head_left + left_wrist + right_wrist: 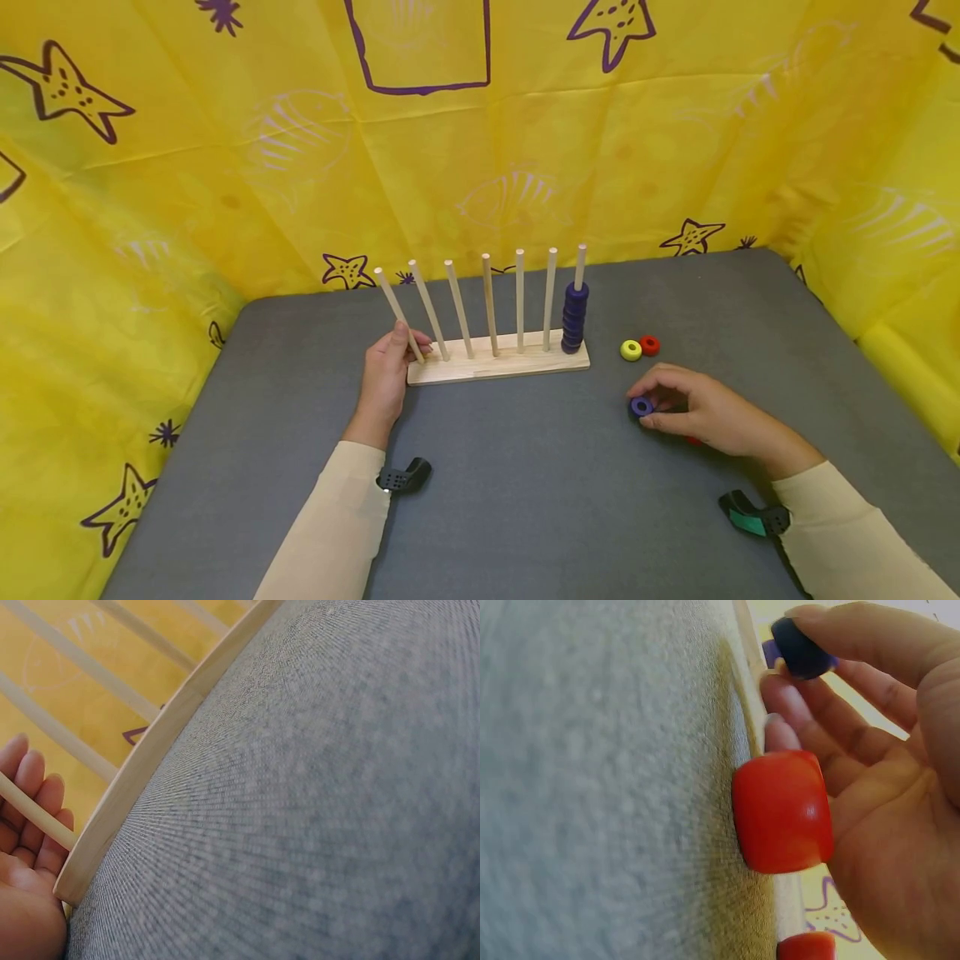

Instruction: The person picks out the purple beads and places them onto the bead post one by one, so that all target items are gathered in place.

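A wooden peg stand (498, 361) with several upright pegs is on the grey table, and dark blue rings (573, 318) are stacked on its rightmost peg. My left hand (387, 367) holds the stand's left end, thumb in front of the leftmost peg and fingers behind it. In the left wrist view those fingers (34, 799) curve behind that peg (37, 814). Between thumb and fingertips, my right hand (701, 408) pinches a blue ring (641, 407), to the right of the stand. A red ring (782, 812) lies beneath the right palm, mostly hidden in the head view.
A yellow ring (631, 350) and a red ring (650, 344) lie side by side beyond the right hand. Yellow cloth (420, 167) with sea-creature drawings hangs along the back and sides of the grey table (525, 500).
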